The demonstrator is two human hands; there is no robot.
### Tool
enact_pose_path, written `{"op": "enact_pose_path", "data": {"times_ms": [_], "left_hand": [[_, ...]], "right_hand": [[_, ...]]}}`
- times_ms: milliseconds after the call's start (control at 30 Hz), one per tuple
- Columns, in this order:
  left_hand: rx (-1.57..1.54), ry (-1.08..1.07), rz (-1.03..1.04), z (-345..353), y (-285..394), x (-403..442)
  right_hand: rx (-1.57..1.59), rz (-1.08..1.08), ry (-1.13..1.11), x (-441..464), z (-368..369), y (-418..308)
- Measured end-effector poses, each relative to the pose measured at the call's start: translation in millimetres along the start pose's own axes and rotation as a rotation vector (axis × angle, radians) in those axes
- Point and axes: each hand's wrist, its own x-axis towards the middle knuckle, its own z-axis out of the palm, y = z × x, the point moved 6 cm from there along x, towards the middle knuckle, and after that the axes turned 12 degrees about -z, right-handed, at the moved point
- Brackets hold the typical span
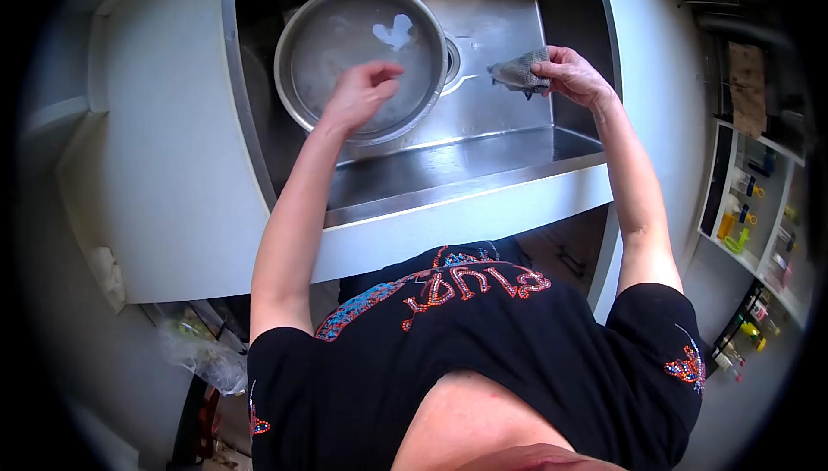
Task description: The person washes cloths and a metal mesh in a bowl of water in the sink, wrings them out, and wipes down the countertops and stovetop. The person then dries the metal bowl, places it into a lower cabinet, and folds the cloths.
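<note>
A round metal pan [323, 96] lies in the left part of the steel sink, with a patch of bright reflection on its wet-looking base. Over the pan's lower middle is my left hand [362, 96], its fingers loosely bent and a little apart, holding nothing visible. My right hand [573, 74] pinches a crumpled grey cloth [522, 72] between thumb and fingers above the right side of the sink. The cloth hangs to the left of the fingers, clear of the pan.
The sink [509, 18] has a drain [451, 61] partly covered by the pan's right edge. A white counter [172, 126] surrounds it. Small bottles and tools stand on a shelf [752, 204] at far right. A clear plastic bag [207, 354] is at lower left.
</note>
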Motion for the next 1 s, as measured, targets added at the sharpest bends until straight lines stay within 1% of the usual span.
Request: {"op": "enact_pose_path", "data": {"times_ms": [100, 200, 267, 300, 333, 400, 433, 467, 500, 533, 567, 600, 633, 700, 767, 833, 900, 933, 967, 1000], "left_hand": [[0.05, 0.002, 0.275, 21, 65, -9], [-0.235, -0.192, 0.221, 44, 107, -32], [-0.21, -0.359, 0.121, 48, 97, -25], [-0.195, -0.444, 0.071, 52, 95, -24], [-0.129, -0.27, 0.027, 49, 89, -27], [-0.173, -0.181, -0.061, 44, 77, -27], [-0.196, -0.133, -0.106, 41, 66, -25], [-0.326, -0.274, -0.234, 53, 12, 18], [-0.331, -0.191, -0.186, 47, 22, 7], [-0.335, -0.108, -0.136, 43, 32, -8], [-0.585, -0.21, -0.203, 46, 16, 1], [-0.832, -0.296, -0.286, 49, 0, 11], [-0.938, -0.302, -0.266, 44, 5, 6], [-1.147, -0.314, -0.223, 36, 18, -10], [-0.774, -0.246, -0.033, 21, 12, -11], [-0.843, -0.273, -0.185, 11, 12, -15], [-0.817, -0.31, -0.117, -9, 29, -22], [-0.802, -0.327, -0.082, -19, 38, -26], [-0.86, -0.3, -0.003, -32, 49, -30], [-0.802, -0.259, 0.163, -46, 56, -30]], "right_hand": [[0.291, -0.074, -0.133, 9, 31, -14], [0.364, -0.121, -0.238, 11, 61, -35], [0.4, -0.168, -0.274, 16, 68, -40], [0.341, -0.149, -0.254, 20, 65, -40], [0.283, -0.13, -0.233, 25, 61, -39], [0.155, -0.116, -0.163, 37, 58, -31], [0.076, -0.158, -0.104, 40, 60, -31], [-0.004, -0.201, -0.046, 44, 65, -33], [-0.083, -0.243, 0.012, 47, 73, -37], [-0.242, -0.332, 0.021, 45, 88, -48], [-0.37, -0.466, 0.073, 38, 106, -57], [-0.502, -0.489, 0.011, 23, 129, -75], [-0.595, -0.754, -0.015, 12, 148, -80], [-0.754, -0.804, -0.085, -3, 169, -82], [-0.652, -0.796, 0.001, -9, 157, -86], [-0.552, -0.787, 0.105, -9, 139, -80], [-0.589, -0.63, 0.078, -10, 128, -71], [-0.56, -0.596, 0.072, -11, 126, -68], [-0.529, -0.562, 0.065, -12, 125, -64], [-0.497, -0.529, 0.055, -15, 126, -58]]}}
